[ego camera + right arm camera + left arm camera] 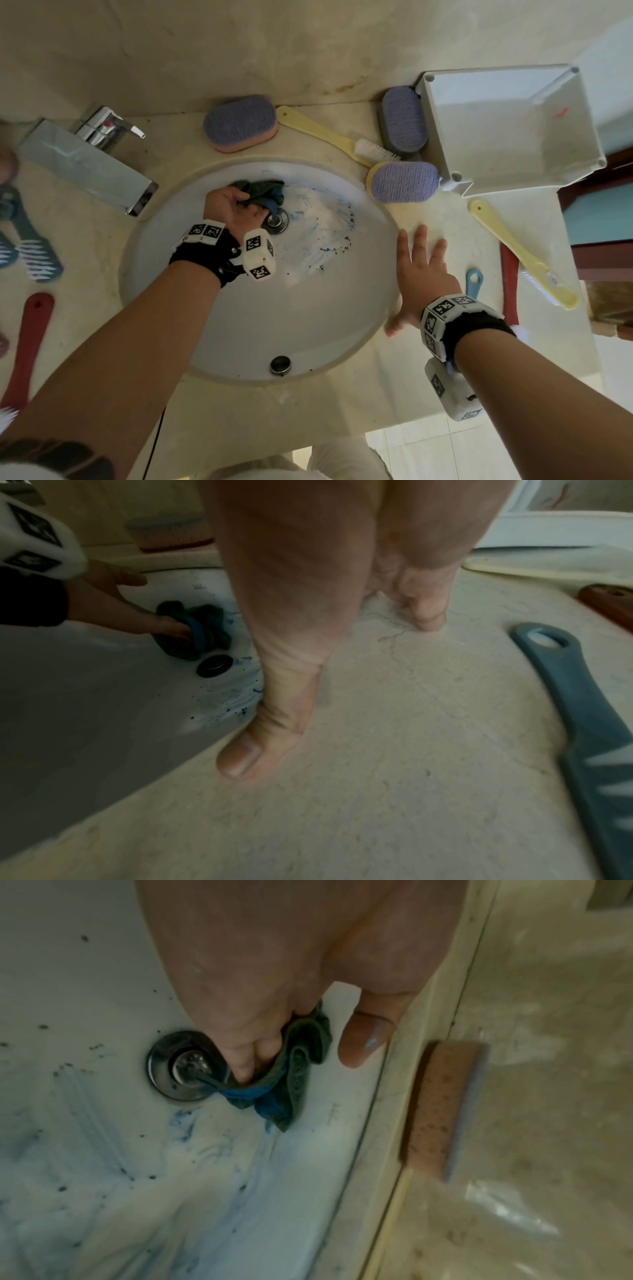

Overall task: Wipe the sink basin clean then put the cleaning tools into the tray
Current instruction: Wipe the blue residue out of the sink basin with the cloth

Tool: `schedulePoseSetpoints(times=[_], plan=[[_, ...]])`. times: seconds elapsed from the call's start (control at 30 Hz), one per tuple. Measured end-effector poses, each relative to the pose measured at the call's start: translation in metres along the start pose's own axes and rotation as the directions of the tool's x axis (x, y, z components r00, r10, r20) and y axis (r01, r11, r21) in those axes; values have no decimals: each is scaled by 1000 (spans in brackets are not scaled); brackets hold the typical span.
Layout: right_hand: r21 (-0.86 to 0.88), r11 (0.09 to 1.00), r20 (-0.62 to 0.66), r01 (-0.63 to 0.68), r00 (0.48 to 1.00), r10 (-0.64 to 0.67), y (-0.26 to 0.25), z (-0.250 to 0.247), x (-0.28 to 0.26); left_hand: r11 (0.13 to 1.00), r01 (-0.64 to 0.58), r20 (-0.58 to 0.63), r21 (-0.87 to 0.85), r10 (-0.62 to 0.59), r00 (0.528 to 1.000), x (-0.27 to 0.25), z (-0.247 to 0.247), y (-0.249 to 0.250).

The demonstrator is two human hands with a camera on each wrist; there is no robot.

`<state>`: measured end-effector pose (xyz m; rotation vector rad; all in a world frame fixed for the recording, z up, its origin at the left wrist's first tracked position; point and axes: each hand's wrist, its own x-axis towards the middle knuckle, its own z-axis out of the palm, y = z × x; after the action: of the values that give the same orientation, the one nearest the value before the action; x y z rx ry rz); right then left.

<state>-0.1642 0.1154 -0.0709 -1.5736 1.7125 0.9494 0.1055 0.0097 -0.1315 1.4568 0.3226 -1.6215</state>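
Down in the sink basin (239, 325), the dark green cloth (262, 193) sits bunched against the far wall, just beside the drain (278, 219), and the left hand (236, 210) has its fingers curled round it. Blue smears and dark specks spread right of the drain; the near half of the bowl lies bare. Right hand (419, 270) is flat, fingers spread, on the counter (445, 219) at the basin's right rim. Beyond it the white tray (507, 137) stands open, hemmed by purple sponges (404, 181) and a yellow brush (329, 135). The faucet (89, 161) overhangs the left rim.
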Motion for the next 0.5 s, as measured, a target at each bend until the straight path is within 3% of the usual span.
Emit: schedulePoseSetpoints(times=[0.07,0.23,0.37,0.5], plan=[[-10,1000,2,-7,1000,7,0,0,0,1000,12,16,28,-12,1000,5,-3,-2],[-26,999,5,-18,1000,19,-4,0,1,992,-101,23,-80,103,994,7,-22,-1],[-37,999,12,-26,1000,26,-5,-1,0,983,-109,33,-150,115,993,2,-49,17],[-36,999,9,-19,1000,19,-6,-2,-2,992,-105,10,-64,105,994,-7,-48,21]])
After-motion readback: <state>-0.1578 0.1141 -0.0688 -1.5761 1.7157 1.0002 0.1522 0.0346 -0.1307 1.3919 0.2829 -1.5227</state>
